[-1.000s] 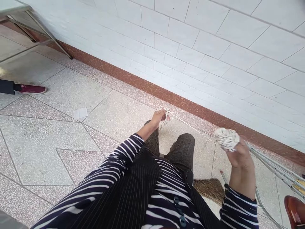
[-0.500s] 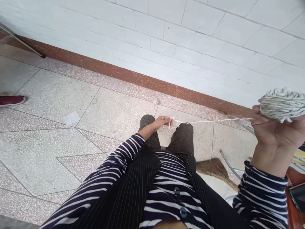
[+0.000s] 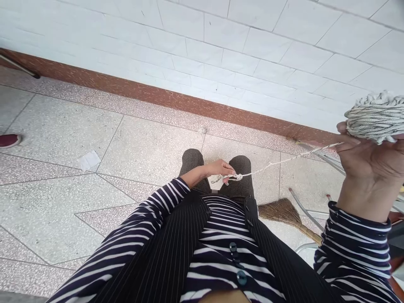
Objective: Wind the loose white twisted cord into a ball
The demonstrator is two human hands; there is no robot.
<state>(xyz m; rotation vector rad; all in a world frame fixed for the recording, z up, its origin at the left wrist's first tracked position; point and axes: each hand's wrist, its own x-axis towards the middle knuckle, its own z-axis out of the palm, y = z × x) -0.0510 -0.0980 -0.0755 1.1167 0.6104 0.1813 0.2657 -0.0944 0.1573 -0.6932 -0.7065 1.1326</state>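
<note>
Above my knees, my left hand [image 3: 221,169] pinches the knotted, looped end of a white cord [image 3: 271,163]. A short tail of it hangs by the fingers. The cord runs up to the right, nearly straight, to my right hand [image 3: 369,158]. That hand is raised at the right edge, palm up, with its fingers curled around a thick bundle of off-white cord [image 3: 377,118]. The bundle shows wound strands and short loops along its top and bottom. Part of it and some of the right fingers are cut off by the frame edge.
A straw broom [image 3: 280,210] lies on the floor at right, beside metal chair legs [image 3: 303,206]. White paper [image 3: 89,160] and a small cord clump [image 3: 202,131] lie on the floor. Another person's red shoe [image 3: 9,141] shows at left. A white tiled wall [image 3: 189,50] rises ahead.
My right hand with the bundle has risen slightly. My left hand has moved a little right and down with the cord end, and the cord now slopes more steeply. The view has shifted slightly.
</note>
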